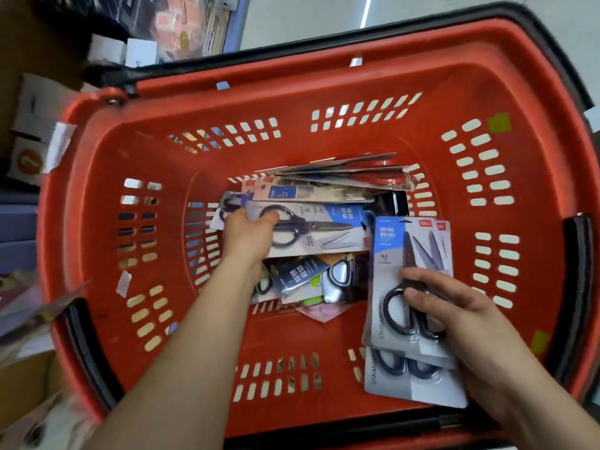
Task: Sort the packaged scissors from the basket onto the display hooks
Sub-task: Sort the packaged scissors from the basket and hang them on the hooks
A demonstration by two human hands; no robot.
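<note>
My left hand (248, 233) is down inside the basket (292, 102). It is clamped on the handle end of a scissors pack (321, 233), with the thumb over the front of the card and the fingers hidden beneath. That pack lies crosswise on top of the pile (302, 280), blades pointing to my right.

My right hand (454, 316) sits near the right wall of the basket and grips a small stack of packs. The thumb is pressed on the black scissor loops of the front pack (412, 254), whose blue header points away from me. A second pack (415, 381) sticks out below it, offset toward me. I cannot tell whether the stack holds more.

The two hands are well apart, with the pile between and beyond them. The rest of the packaged scissors lie jumbled on the basket floor, overlapping at different angles, some leaning against the far wall.

The basket is red and slotted, with a black handle (324, 43) folded along its rim. Boxed goods (35, 125) are stacked to the left, and pale floor (308, 14) shows beyond.
</note>
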